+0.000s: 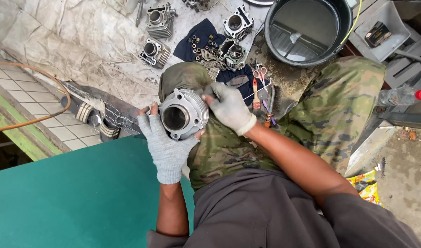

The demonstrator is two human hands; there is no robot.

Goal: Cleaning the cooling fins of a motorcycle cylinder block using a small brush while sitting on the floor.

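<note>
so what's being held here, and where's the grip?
A finned engine cylinder, resting on the knee. The left hand cups its flanged end from below; the right hand grips the finned side at the top.

Head camera, looking steeply down, close over lap

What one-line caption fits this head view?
Gloved left hand and right hand hold a finned metal engine cylinder over a knee, more cylinders lying on the ground beyond.
</note>
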